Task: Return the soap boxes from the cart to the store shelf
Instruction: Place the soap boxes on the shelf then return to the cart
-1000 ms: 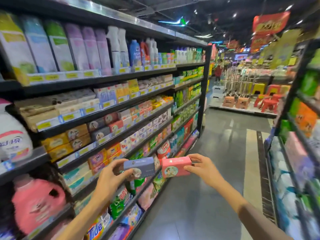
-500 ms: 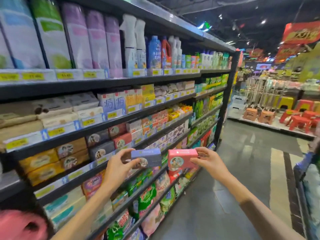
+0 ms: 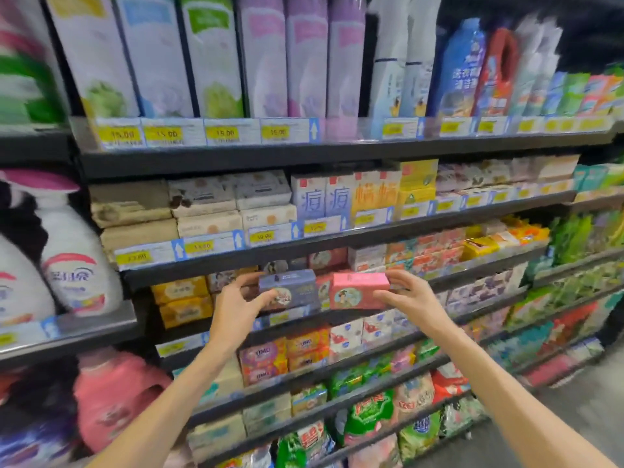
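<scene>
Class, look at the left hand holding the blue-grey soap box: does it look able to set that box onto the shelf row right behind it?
Probably yes. The left hand grips the blue-grey soap box just in front of the soap shelf, with nothing between. The right hand with the pink soap box stays alongside, apart.

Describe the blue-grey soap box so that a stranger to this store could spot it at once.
Find the shelf of white and orange cartons; just under it, two hands hold boxes side by side. The left hand grips the blue-grey soap box. Its neighbour, the pink soap box, sits in the right hand.
</scene>
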Available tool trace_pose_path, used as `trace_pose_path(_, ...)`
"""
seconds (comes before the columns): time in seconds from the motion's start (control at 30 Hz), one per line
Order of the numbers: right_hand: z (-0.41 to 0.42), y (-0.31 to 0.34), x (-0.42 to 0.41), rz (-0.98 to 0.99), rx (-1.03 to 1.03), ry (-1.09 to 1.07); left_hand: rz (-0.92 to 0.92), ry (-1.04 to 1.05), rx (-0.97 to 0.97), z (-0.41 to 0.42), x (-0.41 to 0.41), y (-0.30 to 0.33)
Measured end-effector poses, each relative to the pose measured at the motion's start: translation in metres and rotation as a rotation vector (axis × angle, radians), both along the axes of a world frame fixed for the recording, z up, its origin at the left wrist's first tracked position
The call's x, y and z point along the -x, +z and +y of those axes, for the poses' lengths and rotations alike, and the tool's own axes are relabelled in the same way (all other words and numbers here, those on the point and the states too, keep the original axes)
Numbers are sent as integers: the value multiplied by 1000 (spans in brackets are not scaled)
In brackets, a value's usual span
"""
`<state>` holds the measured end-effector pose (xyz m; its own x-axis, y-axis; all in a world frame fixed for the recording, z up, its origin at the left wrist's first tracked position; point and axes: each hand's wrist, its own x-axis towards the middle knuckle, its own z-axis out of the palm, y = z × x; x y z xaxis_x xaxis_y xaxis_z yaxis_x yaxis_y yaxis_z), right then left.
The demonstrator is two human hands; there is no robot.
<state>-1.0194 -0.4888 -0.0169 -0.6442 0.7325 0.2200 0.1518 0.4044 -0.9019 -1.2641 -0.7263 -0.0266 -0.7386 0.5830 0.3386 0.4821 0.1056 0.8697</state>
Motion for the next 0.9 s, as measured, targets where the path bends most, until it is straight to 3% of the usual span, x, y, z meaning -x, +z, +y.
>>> trace_pose_path(0.2,41,1,51,1,7,136,11,157,-5,14,4,6)
trace_pose_path(0.6,73,-5,76,-49,-105,151,20,413,69,56,3,-15)
trace_pose_path(0.9,67,-17,85,-24,-251,83,40,429,68,60,4,-24)
